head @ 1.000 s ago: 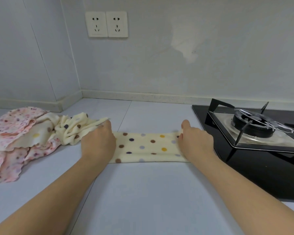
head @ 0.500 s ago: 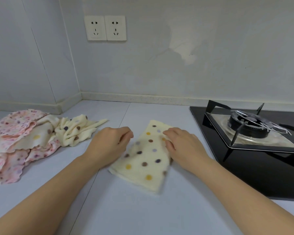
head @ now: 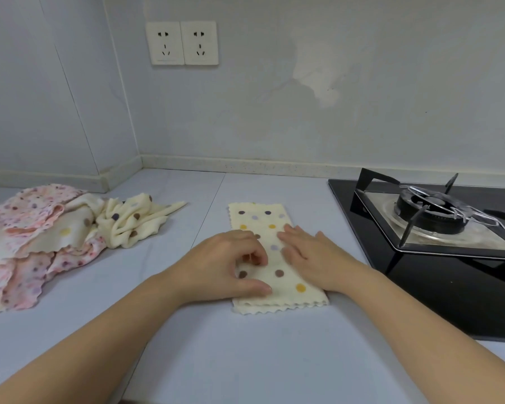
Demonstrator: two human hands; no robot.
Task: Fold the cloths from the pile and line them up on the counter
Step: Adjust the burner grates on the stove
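Observation:
A cream spotted cloth (head: 270,228), folded into a narrow strip, lies flat on the grey counter (head: 245,354) and runs away from me. My left hand (head: 225,266) sits at its left edge with fingers curled, fingertips and thumb on the fabric. My right hand (head: 309,255) lies flat on the strip's right side with straight fingers. The pile of unfolded cloths (head: 41,240), pink flowered and cream spotted, lies crumpled at the left of the counter, apart from both hands.
A black gas hob (head: 438,275) with a burner and metal pan support (head: 432,217) takes up the counter's right side, close to the strip. Two wall sockets (head: 184,43) sit above the back corner. Walls close off the back and left.
The strip lay crosswise between my hands; it has been turned to point away from me and set down flat. Both hands moved together onto its middle.

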